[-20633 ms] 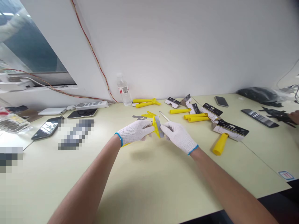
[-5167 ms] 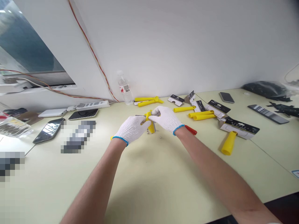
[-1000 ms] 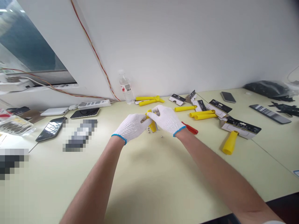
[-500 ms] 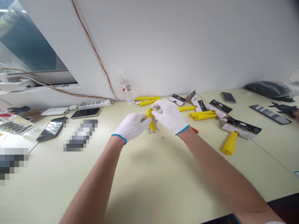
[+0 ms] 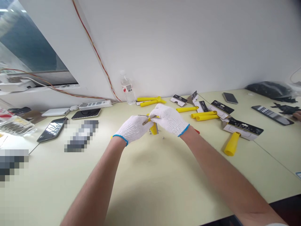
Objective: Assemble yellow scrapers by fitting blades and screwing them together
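Note:
My left hand [image 5: 134, 128], in a white knit glove with a blue cuff, is closed on a yellow scraper [image 5: 154, 128] with a metal blade along one edge. A bit of yellow shows beside that wrist. Gloved alike, my right hand [image 5: 166, 117] pinches at the scraper's upper part, its fingertips nearly meeting the left ones. From between the fingers a thin grey metal strip [image 5: 142, 115] points left; what it belongs to is hidden. Small silver screws [image 5: 163, 137] lie on the table just below the hands.
Yellow handles [image 5: 207, 116] and black-and-white cards [image 5: 244, 128] lie to the right. A water bottle [image 5: 127, 89] stands by the wall. Phones [image 5: 52, 129] and a power strip [image 5: 95, 104] are at left. Something red [image 5: 197, 131] shows beside my right forearm. Another person's hand [image 5: 297, 115] is far right.
The scraper has turned between my hands, so less of its yellow face shows and the thin metal strip has come into view. My right fingers have shifted slightly left and down.

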The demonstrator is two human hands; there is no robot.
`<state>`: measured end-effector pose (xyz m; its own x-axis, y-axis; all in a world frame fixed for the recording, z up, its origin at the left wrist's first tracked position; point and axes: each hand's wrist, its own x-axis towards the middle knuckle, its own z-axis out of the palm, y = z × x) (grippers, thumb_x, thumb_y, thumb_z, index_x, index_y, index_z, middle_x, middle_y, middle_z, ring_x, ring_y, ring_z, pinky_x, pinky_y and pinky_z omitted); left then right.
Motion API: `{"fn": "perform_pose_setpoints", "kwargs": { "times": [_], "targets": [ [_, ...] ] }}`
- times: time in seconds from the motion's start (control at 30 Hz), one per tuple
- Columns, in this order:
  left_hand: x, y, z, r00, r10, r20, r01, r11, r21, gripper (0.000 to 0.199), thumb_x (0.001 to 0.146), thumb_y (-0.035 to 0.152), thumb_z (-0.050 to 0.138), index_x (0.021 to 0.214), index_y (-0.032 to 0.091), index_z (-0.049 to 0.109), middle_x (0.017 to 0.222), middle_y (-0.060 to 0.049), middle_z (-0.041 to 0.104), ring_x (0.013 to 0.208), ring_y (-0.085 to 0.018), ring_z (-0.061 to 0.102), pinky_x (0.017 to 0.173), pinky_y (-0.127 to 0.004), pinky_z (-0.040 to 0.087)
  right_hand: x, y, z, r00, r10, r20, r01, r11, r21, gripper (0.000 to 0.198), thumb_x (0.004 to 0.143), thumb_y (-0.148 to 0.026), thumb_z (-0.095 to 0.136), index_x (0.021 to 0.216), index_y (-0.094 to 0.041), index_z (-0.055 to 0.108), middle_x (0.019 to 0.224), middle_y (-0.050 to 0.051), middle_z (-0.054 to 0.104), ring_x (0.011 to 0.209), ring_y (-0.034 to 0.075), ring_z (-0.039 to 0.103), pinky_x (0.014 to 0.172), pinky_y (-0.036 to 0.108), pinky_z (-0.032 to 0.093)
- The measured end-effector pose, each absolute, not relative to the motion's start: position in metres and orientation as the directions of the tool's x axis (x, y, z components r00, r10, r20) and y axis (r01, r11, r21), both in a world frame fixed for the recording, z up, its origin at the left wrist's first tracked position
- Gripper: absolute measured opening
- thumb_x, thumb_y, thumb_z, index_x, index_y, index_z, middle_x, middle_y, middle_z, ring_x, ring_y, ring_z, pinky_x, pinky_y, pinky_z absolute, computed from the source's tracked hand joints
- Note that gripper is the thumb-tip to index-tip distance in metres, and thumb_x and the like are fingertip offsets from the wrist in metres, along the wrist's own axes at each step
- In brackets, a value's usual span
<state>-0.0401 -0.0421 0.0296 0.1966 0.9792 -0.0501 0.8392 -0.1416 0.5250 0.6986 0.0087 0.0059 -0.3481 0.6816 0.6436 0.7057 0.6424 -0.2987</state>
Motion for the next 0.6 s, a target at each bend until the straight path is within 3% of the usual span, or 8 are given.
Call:
{"fn": "perform_pose_setpoints", "kwargs": {
  "times": [0.1,0.17,0.27,0.33,0.37,0.47,0.6],
  "targets": [
    [-0.041,-0.041,0.027,0.271,0.961,-0.054,0.835,-0.207,0.510,0.042,0.095,0.057,0.047,0.088,0.025,0.074,0.081,-0.003,0.069,0.065,-0.018,0.056,0.058,-0.030,0.039,0.689,0.001,0.004,-0.294,0.636,0.714,0.787,0.585,-0.197,0.071,0.094,-0.059,0.045,0.043,-0.010,0.055,0.071,0.011,0.057,0.088,0.016,0.067,0.045,0.009,0.019],
    [-0.042,-0.040,0.026,0.287,0.957,-0.054,0.838,-0.223,0.498,0.043,0.096,0.057,0.046,0.090,0.026,0.075,0.083,-0.003,0.069,0.065,-0.018,0.055,0.059,-0.030,0.039,0.664,-0.012,0.010,-0.260,0.647,0.717,0.803,0.557,-0.212,0.071,0.097,-0.058,0.039,0.053,-0.009,0.065,0.071,0.012,0.056,0.089,0.016,0.066,0.046,0.008,0.018],
    [-0.043,-0.039,0.024,0.298,0.953,-0.057,0.841,-0.234,0.487,0.044,0.096,0.057,0.044,0.092,0.026,0.075,0.083,-0.003,0.069,0.064,-0.018,0.055,0.058,-0.030,0.037,0.599,-0.038,0.028,-0.195,0.844,0.501,0.777,0.444,-0.446,0.074,0.102,-0.064,0.026,0.090,-0.016,0.082,0.086,0.011,0.061,0.101,0.020,0.067,0.045,0.007,0.023],
    [-0.043,-0.039,0.024,0.309,0.949,-0.059,0.838,-0.242,0.489,0.045,0.096,0.058,0.044,0.093,0.026,0.076,0.082,-0.004,0.069,0.065,-0.018,0.055,0.058,-0.030,0.036,0.544,-0.050,0.037,-0.184,0.942,0.282,0.735,0.322,-0.596,0.079,0.103,-0.070,0.018,0.111,-0.023,0.081,0.094,0.010,0.063,0.108,0.022,0.067,0.046,0.010,0.034],
    [-0.044,-0.039,0.023,0.311,0.949,-0.059,0.836,-0.243,0.493,0.045,0.096,0.058,0.044,0.094,0.026,0.076,0.082,-0.004,0.069,0.065,-0.018,0.056,0.058,-0.030,0.036,0.516,-0.051,0.038,-0.195,0.951,0.239,0.723,0.304,-0.620,0.079,0.104,-0.071,0.016,0.117,-0.025,0.079,0.096,0.010,0.064,0.110,0.022,0.067,0.048,0.012,0.039],
    [-0.043,-0.039,0.023,0.308,0.950,-0.048,0.831,-0.244,0.500,0.044,0.096,0.057,0.044,0.091,0.025,0.075,0.084,-0.004,0.069,0.067,-0.018,0.056,0.059,-0.029,0.037,0.424,-0.041,0.028,-0.250,0.943,0.218,0.669,0.331,-0.666,0.076,0.104,-0.072,0.018,0.125,-0.027,0.075,0.102,0.007,0.066,0.116,0.021,0.066,0.056,0.013,0.049],
    [-0.042,-0.040,0.025,0.301,0.953,-0.029,0.830,-0.247,0.500,0.041,0.096,0.053,0.045,0.084,0.025,0.072,0.083,-0.003,0.068,0.065,-0.017,0.055,0.058,-0.029,0.037,0.291,-0.008,0.000,-0.387,0.866,0.317,0.504,0.486,-0.714,0.073,0.104,-0.072,0.020,0.122,-0.026,0.074,0.106,0.005,0.068,0.121,0.018,0.064,0.065,0.010,0.052]
  ]
}}
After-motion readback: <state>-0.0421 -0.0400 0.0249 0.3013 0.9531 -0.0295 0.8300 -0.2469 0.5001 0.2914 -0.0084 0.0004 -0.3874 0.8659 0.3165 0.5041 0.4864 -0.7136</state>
